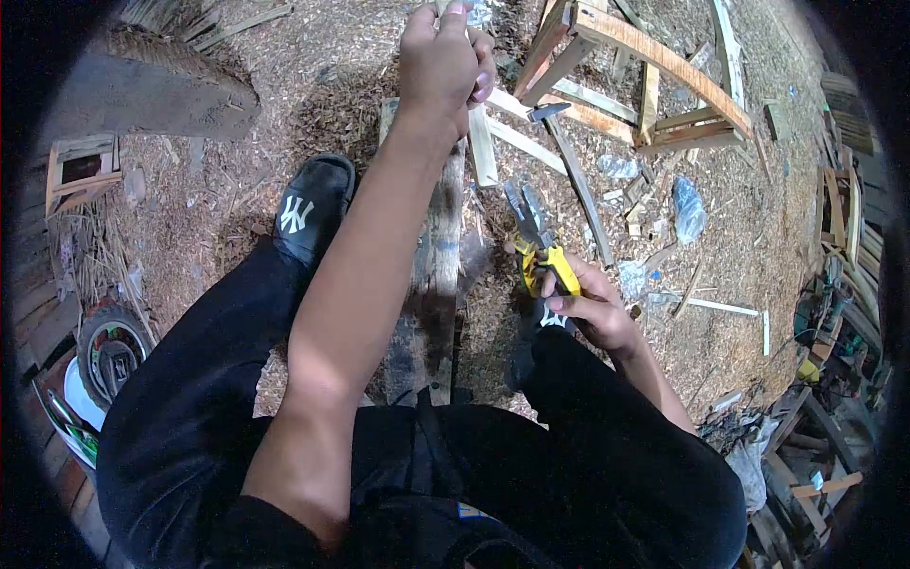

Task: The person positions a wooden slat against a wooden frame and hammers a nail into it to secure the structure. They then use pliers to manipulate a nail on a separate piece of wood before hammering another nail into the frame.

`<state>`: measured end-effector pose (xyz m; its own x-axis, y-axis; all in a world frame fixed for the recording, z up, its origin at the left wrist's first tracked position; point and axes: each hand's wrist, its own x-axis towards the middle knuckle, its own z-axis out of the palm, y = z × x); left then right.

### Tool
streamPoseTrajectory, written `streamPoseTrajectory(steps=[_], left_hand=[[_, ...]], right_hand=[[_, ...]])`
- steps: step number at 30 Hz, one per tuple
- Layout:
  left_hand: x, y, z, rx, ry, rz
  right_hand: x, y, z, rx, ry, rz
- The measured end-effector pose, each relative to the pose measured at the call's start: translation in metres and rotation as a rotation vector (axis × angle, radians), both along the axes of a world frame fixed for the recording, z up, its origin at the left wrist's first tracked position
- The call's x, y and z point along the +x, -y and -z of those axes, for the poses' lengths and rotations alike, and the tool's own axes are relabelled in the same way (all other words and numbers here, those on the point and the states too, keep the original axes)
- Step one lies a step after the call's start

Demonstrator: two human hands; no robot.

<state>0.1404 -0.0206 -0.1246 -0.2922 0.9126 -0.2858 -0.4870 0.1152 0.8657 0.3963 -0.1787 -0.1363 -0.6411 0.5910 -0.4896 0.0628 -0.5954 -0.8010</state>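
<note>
My left hand (444, 66) reaches out at the top of the head view with its fingers closed around a pale wooden strip (482, 152). The strip's lower end shows below the hand; most of the grip is hidden or cut off by the frame edge. In my right hand (599, 311), beside my right knee, is a pair of pliers (564, 270) with yellow handles. Their metal jaws are spread and point upward, away from me. Between my legs lies a worn wooden plank (434, 303), passing beneath my left forearm.
A wooden frame with a curved rail (664, 62) stands at upper right. A hammer (548, 112) rests near it. Offcuts and a crumpled plastic bag (689, 209) lie on the chip-covered ground. A thick timber (152, 95), a wheel (112, 351) and a white bucket (81, 394) are at left.
</note>
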Motion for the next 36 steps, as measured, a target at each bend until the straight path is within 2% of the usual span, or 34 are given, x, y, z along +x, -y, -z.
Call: streamPoseTrajectory(steps=[20,26,28,29,31,33,34,36], left_hand=[[0.011,0.005,-0.008,-0.01,-0.104,0.033],[0.014,0.007,0.002,0.006,-0.261,0.015],[0.013,0.015,0.004,0.136,-0.254,-0.069],[0.012,0.018,0.003,0.136,-0.254,-0.066],[0.008,0.023,0.002,0.1,-0.058,-0.164],[0.007,0.027,0.004,0.121,0.013,-0.23],[0.009,0.029,0.003,0.137,0.084,-0.303],[0.013,0.034,0.001,0.164,0.11,-0.346]], right_hand=[[0.0,0.0,-0.008,0.093,0.007,-0.081],[-0.003,0.001,-0.014,0.044,0.053,-0.092],[-0.003,0.001,-0.013,-0.01,0.072,-0.076],[-0.003,0.002,-0.011,0.031,0.1,-0.034],[-0.005,0.002,-0.01,0.073,0.129,0.016],[-0.007,-0.002,-0.009,0.396,0.28,0.009],[-0.008,-0.004,-0.009,0.397,0.281,0.017],[-0.01,-0.006,-0.008,0.629,0.387,0.04]])
